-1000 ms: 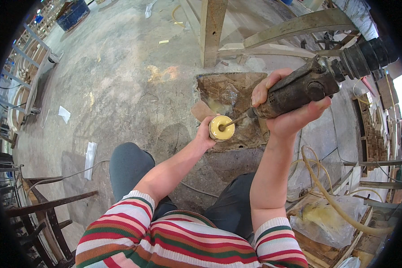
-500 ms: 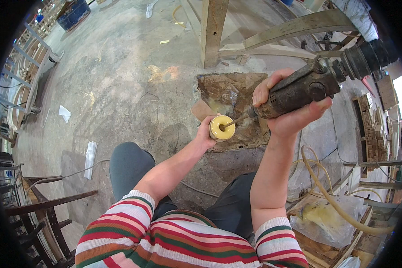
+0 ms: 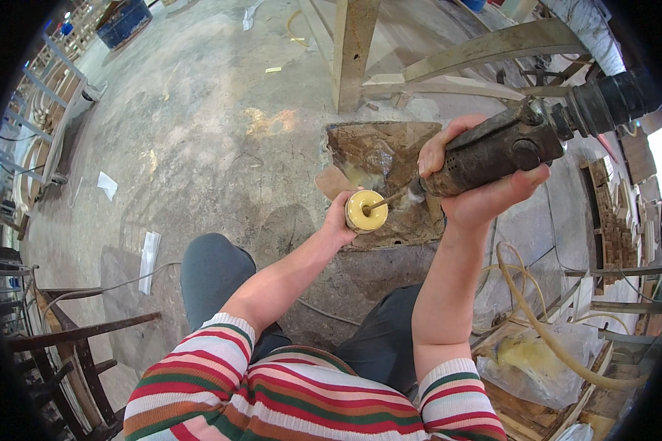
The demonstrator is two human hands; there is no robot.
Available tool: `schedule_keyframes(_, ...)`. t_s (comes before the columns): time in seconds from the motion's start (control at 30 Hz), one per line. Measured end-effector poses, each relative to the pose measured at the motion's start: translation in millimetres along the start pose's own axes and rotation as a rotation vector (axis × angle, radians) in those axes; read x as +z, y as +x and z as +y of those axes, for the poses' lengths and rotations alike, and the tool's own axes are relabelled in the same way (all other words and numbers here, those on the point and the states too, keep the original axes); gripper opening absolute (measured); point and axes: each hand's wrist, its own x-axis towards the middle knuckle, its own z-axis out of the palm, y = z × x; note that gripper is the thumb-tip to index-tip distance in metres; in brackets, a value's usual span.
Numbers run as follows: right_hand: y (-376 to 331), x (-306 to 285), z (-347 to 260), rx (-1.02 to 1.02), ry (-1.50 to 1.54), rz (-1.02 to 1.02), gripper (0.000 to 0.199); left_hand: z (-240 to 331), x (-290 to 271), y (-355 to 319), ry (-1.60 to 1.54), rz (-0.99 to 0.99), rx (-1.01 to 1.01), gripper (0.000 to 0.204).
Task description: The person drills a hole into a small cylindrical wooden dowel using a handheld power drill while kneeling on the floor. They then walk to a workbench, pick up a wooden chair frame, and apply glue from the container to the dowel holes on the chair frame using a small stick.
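Observation:
My left hand (image 3: 337, 220) is wrapped round a small cup (image 3: 354, 225) of glossy yellow liquid (image 3: 379, 217), gripping its left side. A dark, worn power drill (image 3: 485, 156) fills my right hand (image 3: 482, 204), fingers over its far side and thumb along the near side. From the drill's nose a thin rod (image 3: 390, 198) slants down into the middle of the cup. Around the rod the liquid dips in a ring-shaped hollow. Both hands are above a stained brown sheet (image 3: 346, 140) lying on the floor.
A wooden frame with an upright post (image 3: 353, 59) stands beyond the sheet. At right lie a yellowish hose (image 3: 537, 309), a clear plastic bag (image 3: 541, 364) and stacked wood pieces (image 3: 614, 220). Dark chair-like frames (image 3: 81, 338) stand at left. A blue tub (image 3: 123, 28) is far off.
My hands, the cup and the drill keep nearly the same place. The drill shifts very slightly to the right, with its rod still in the liquid.

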Motion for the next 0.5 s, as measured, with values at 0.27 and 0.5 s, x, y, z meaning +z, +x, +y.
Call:
schedule_keyframes(0.27, -1.0, 0.4, -0.7, 0.011, -0.003, -0.02, 0.09, -1.9, 0.4, -0.4, 0.009, 0.024, 0.004, 0.025)
schedule_keyframes(0.5, -2.2, 3.5, 0.9, 0.051, -0.048, 0.059, 0.094, 0.3, 10.1, -6.8, -0.001, -0.025, -0.016, 0.024)
